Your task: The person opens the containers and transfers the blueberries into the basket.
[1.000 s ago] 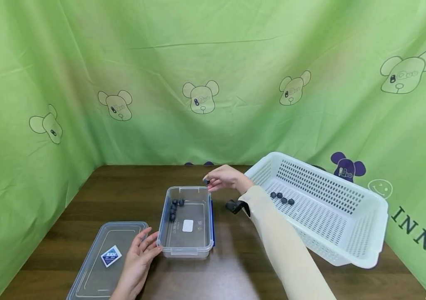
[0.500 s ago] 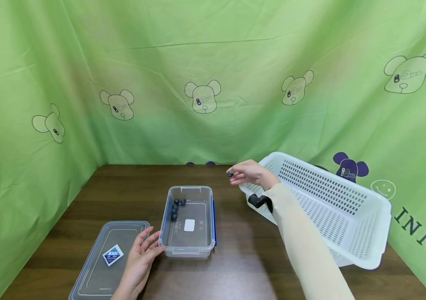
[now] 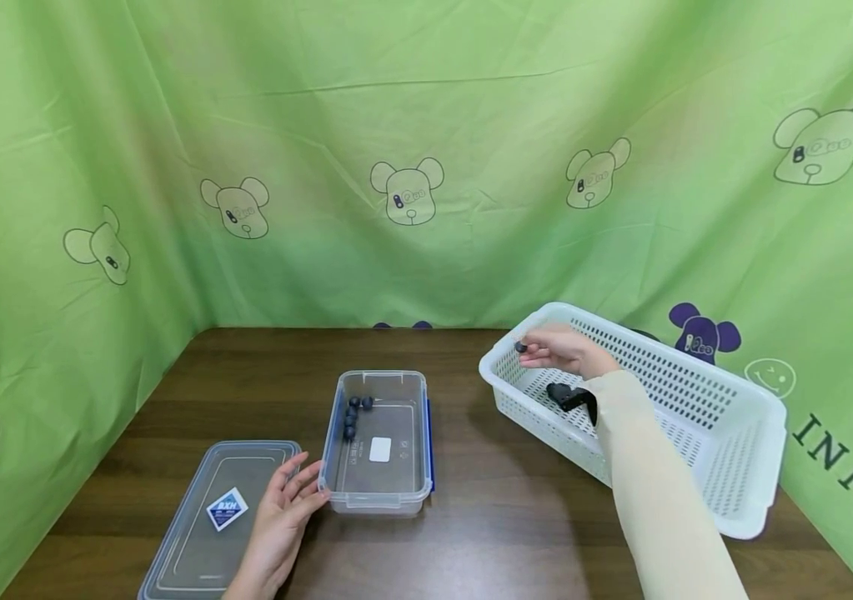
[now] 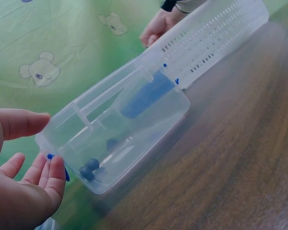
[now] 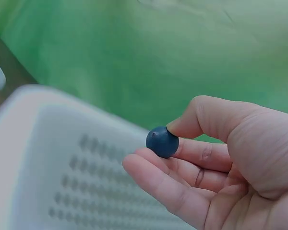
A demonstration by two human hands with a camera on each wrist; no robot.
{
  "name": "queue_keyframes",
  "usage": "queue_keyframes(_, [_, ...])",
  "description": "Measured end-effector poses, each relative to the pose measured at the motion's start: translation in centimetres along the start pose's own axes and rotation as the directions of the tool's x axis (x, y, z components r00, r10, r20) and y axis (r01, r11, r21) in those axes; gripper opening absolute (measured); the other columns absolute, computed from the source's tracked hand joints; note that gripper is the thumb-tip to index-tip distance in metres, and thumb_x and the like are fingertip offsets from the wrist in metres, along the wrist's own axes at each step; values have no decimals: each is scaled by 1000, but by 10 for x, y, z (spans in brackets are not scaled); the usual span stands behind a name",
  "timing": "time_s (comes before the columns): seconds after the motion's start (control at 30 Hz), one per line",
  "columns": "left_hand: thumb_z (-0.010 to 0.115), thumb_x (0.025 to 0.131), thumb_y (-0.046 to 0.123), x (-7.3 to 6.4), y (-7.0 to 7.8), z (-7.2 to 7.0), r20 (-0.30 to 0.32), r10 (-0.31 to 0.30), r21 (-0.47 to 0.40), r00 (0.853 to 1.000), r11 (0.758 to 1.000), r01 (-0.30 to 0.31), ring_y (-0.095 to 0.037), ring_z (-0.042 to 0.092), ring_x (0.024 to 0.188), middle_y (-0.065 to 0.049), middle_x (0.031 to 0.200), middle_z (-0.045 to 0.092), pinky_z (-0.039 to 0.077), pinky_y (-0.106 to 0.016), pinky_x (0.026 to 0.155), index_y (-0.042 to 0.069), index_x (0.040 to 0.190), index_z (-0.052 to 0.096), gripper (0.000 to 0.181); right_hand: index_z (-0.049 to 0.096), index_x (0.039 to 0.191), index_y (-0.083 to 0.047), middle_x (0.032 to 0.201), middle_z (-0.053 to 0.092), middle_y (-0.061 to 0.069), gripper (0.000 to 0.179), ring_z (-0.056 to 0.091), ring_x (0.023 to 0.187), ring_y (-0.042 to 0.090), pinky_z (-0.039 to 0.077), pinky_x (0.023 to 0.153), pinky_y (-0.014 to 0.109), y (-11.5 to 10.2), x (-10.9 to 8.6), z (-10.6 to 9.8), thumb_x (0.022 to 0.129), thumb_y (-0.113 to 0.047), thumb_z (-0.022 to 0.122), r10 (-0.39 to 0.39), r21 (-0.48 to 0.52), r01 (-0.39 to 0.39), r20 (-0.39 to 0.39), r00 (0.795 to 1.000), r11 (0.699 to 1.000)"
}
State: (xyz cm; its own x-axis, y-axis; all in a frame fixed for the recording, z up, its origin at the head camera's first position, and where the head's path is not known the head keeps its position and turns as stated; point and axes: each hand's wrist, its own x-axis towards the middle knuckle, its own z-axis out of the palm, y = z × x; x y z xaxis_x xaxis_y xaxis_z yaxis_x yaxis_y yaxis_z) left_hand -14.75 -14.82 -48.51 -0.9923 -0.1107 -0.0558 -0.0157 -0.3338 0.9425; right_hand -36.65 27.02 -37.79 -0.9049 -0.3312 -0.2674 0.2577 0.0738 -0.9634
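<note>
Round dark-blue berry, probably light, bruisable, best held mid-girth: right hand pinches it, left hand grips clear oblong plastic box.

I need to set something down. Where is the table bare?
Bare wood shows between the container and the white basket, behind the container back to the green curtain, and behind the lid. It is crowded between the lid and container, where the left hand touches the container, and at the basket's left end, where the right hand holds a berry.
</note>
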Motion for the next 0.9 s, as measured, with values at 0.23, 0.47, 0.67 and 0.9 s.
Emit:
queue_keyframes(0.23, [60, 86, -14, 0, 1, 0, 0, 3, -1, 1000, 1000, -3, -12, 60, 102, -4, 119, 59, 53, -24, 86, -6, 145, 27, 68, 52, 106, 12, 82, 66, 10, 13, 69, 76, 16, 57, 80, 28, 8, -15, -25, 98, 4, 46, 42, 23, -42, -36, 998, 999])
queue_keyframes(0.47, [61, 86, -14, -1, 1, -1, 6, 13, -4, 1000, 1000, -13, -12, 60, 102, -3, 117, 60, 53, -23, 86, -4, 143, 29, 66, 60, 96, 6, 79, 67, 10, 17, 70, 74, 16, 57, 79, 26, 23, -23, -46, 100, 4, 44, 160, 78, -157, -27, 987, 984])
queue_keyframes(0.67, [60, 86, -14, 0, 1, 0, -3, -10, 3, 1000, 1000, 10, -12, 59, 103, -5, 120, 58, 52, -24, 86, -4, 145, 27, 68, 62, 97, 6, 73, 69, 8, 14, 71, 67, 14, 57, 72, 21, 31, -26, -49, 98, -1, 49, 259, -7, -260, -58, 964, 966])
queue_keyframes(0.9, [60, 86, -14, 0, 1, 1, -10, -16, 8, 1000, 1000, 16, -12, 59, 102, -7, 122, 58, 53, -24, 86, -4, 145, 27, 68, 63, 103, 2, 74, 71, 1, 22, 67, 67, 3, 51, 65, 14, 38, -26, -56, 91, -16, 61, 299, -283, -304, -62, 952, 910])
